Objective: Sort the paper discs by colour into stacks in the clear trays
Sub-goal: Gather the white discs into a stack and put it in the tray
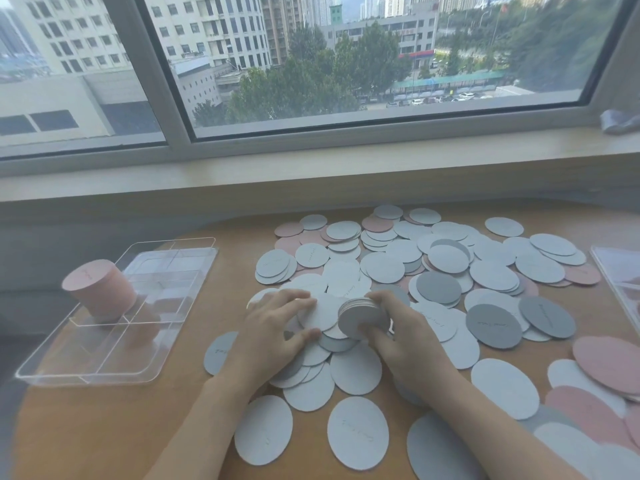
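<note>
Several white, grey and pink paper discs lie scattered over the wooden table (104, 427). My right hand (401, 336) grips a small stack of pale discs (363, 317) held on edge above the pile. My left hand (273, 327) rests on a white disc (320, 311) beside that stack, thumb and fingers pinching its edges. A clear divided tray (114, 372) stands at the left, with a tall stack of pink discs (100, 289) in its far left compartment. Dark grey discs (493, 325) lie to the right of my hands.
A second clear tray (620, 271) shows partly at the right edge. Pink discs (609, 362) overlap at the front right. The window sill (311, 174) runs along the back of the table, with a crumpled grey thing (620, 121) on it at the right.
</note>
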`<state>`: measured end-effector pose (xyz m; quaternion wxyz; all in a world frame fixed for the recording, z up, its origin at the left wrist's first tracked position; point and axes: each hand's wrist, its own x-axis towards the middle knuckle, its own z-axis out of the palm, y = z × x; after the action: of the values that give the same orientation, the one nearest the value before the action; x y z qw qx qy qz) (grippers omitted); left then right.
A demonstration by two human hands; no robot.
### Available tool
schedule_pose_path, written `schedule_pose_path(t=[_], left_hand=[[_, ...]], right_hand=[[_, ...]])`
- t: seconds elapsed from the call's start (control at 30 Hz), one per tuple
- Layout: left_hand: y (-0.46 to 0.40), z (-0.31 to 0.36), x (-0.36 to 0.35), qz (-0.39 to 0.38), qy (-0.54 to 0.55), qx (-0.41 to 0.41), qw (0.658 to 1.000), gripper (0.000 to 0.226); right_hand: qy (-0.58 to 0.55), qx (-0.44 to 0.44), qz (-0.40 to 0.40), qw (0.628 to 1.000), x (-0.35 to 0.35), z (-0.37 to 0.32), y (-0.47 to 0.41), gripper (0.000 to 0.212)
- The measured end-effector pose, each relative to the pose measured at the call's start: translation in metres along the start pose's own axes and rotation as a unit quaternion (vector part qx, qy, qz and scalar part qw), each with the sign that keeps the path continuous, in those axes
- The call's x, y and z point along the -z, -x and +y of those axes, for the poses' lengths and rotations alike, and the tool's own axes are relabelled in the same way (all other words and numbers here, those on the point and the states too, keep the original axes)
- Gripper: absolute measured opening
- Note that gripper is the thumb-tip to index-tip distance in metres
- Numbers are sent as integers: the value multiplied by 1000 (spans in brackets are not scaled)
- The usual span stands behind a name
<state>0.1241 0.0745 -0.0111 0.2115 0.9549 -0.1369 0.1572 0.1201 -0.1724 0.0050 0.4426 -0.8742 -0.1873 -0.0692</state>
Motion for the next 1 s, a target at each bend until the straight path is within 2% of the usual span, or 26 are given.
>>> schedule_pose_path(t=[0.13,0.3,0.43,0.5,0.57,0.67,0.73,0.83,1.0], left_hand=[[-2,8,1,74,5,-7,997,38],[1,23,8,163,137,-6,977,32],[2,40,4,90,241,-43,965,36],[2,42,1,51,257,-51,964,35],[1,38,0,54,236,-43,969,33],[-4,21,0,103,103,-4,989,26],[-7,10,-1,68,30,33,997,37],[-9,5,-1,15,12,75,997,49],[-15,7,4,24,10,89,996,42]], right_hand=[[-10,6,-6,1000,0,-2,0,28],[-38,43,-17,998,1,-11,2,30],[-48,47,-42,997,3,-14,2,39],[-46,39,-55,997,3,-12,2,41],[-36,42,-46,997,2,-10,3,37],[-30,16,-8,999,3,-8,2,32],[-40,-11,6,999,4,-6,1,34],[-47,-22,3,999,3,-5,1,34],[-39,-12,-9,999,1,-8,2,30]])
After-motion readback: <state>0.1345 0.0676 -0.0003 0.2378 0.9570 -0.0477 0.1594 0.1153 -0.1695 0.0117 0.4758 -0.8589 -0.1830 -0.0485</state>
